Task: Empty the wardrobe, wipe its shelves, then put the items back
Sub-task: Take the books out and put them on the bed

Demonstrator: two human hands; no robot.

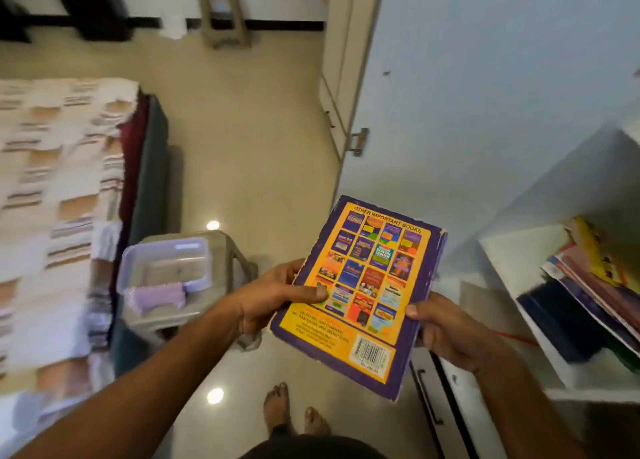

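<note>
The wardrobe [485,95] stands at the right with its door swung open, and on its white shelf [512,268] a stack of books [595,285] lies slumped and leaning, spines toward the room. Whether the books are coming out or going back cannot be told from this view.

At the left is a bed [52,199] under a striped sheet. Between bed and wardrobe, low on the floor, a stool [239,257] carries a clear plastic box [162,275] with a lid, a lilac cloth [156,297] draped over its near edge; what lies inside the box is too blurred to name. A second stool [223,11] stands far off by the wall.

The paperback [360,292] is held in mid-air in front of the person, back cover up, its long axis running away from the body and tilted a little rightward. It is out of the wardrobe, just left of the shelf and right of the box. The left hand [273,297] grasps its left edge, thumb pressed on the cover; the right hand [446,323] grips the lower right edge, fingers curled beneath. The right hand is the nearer to the shelf, the left the nearer to the bed and box, so I judge the coming move a sideways carry.
</note>
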